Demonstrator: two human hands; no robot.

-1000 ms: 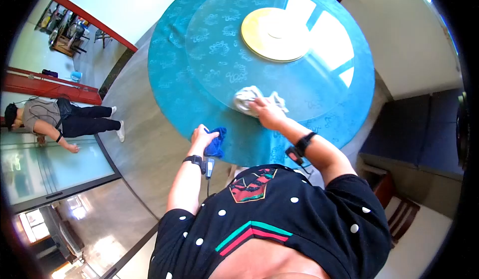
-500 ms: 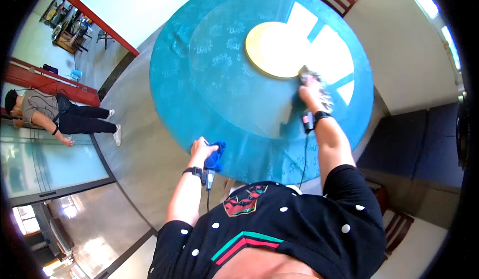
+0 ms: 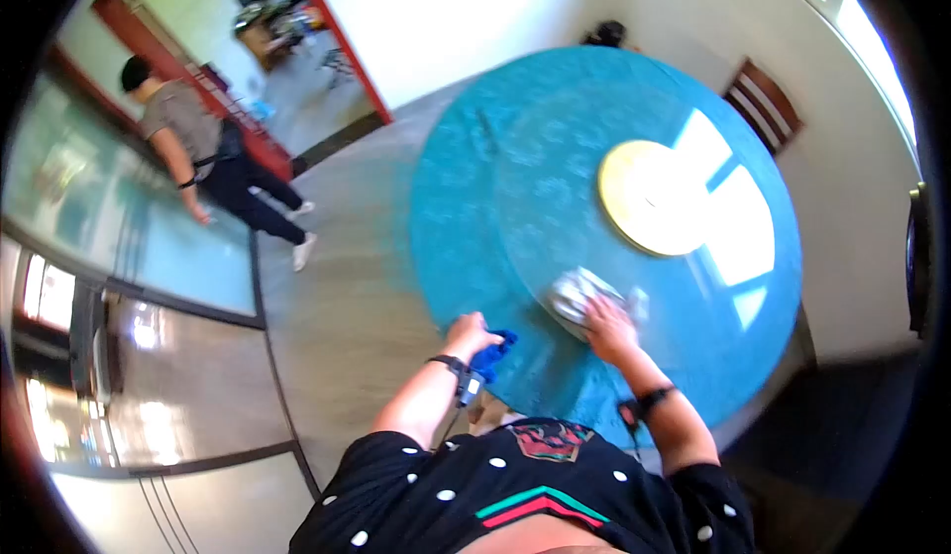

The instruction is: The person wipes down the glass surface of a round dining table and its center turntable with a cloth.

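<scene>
My right hand [image 3: 610, 330] presses a white-grey cloth [image 3: 582, 299] onto the glass top of a round table with a teal patterned tablecloth [image 3: 461, 207]. My left hand [image 3: 470, 337] is closed on a dark blue cloth [image 3: 492, 356] at the near left edge of the table. A round yellow disc [image 3: 619, 198] lies on the glass beyond my right hand, and bright window reflections cover part of it. Each wrist wears a black strap with a small device.
Another person [image 3: 198, 143] stands at the left beside glass panels [image 3: 149, 227]. A wooden chair [image 3: 763, 106] is behind the table at the right. A doorway with a red frame [image 3: 342, 39] opens at the upper left. Dark furniture [image 3: 822, 435] stands at the lower right.
My right hand first slid the cloth to the right beside the disc, then came back left to the near part of the glass. The whole view has turned, shifting the table rightward and down.
</scene>
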